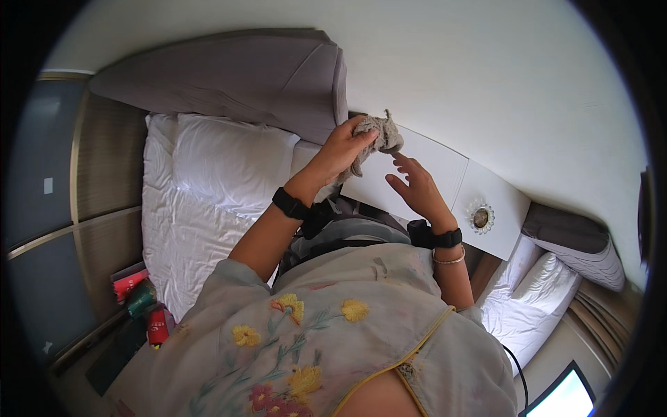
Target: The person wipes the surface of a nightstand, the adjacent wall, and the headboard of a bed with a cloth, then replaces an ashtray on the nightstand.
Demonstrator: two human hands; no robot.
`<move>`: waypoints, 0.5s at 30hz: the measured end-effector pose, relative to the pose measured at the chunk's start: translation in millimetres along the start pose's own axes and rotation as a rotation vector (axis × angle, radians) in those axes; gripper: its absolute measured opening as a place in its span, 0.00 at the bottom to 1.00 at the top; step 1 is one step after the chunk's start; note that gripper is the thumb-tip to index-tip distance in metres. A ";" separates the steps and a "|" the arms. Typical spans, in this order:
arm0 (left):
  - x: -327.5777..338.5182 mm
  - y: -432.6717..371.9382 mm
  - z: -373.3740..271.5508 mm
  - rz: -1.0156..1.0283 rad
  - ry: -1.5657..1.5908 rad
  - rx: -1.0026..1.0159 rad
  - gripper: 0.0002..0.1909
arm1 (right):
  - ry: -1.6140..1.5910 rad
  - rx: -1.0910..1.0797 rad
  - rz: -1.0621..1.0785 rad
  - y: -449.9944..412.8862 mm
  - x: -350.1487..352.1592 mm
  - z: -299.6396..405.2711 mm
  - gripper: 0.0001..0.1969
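Note:
My left hand (346,148) grips a crumpled grey-brown cloth (384,136), its thumb pressed over the folds. The cloth is bunched up above a white cabinet top (417,167), with one end hanging down beside my palm. Just below and right of the cloth is my right hand (414,185), its fingers spread and the index fingertip at or near the cloth's lower edge; whether they touch I cannot tell. A scalloped clear glass dish (480,216) with something brown in its middle stands on the cabinet, right of my right hand.
To the left lies a bed with a white pillow (234,159) and a grey padded headboard (224,78). Another bed (536,307) is at the right, near a lit screen (563,396). Red and green bags (140,297) stand at the lower left, by sliding doors (39,172).

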State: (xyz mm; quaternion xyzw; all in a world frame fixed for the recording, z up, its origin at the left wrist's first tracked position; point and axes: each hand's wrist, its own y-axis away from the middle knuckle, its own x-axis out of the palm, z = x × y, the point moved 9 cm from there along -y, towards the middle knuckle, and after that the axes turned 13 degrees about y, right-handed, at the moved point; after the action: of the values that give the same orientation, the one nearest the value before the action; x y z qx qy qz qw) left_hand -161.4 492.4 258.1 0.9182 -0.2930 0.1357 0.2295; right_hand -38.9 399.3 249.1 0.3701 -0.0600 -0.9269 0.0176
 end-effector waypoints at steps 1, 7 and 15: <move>6.2 2.0 14.2 0.018 0.027 -0.084 0.17 | -0.024 0.065 0.028 2.6 2.0 -12.5 0.28; 43.1 20.1 44.1 0.165 0.181 -0.293 0.20 | -0.527 0.231 0.037 24.2 -6.0 -31.2 0.31; 58.5 27.0 59.6 0.067 0.233 -0.358 0.27 | -0.834 0.214 0.135 53.4 -21.1 -46.0 0.26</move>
State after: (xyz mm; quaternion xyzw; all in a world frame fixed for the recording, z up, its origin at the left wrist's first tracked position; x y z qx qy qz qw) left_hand -124.5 415.1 238.6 0.8306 -0.3144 0.1942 0.4166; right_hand 7.4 343.4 237.1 -0.0410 -0.1817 -0.9824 0.0138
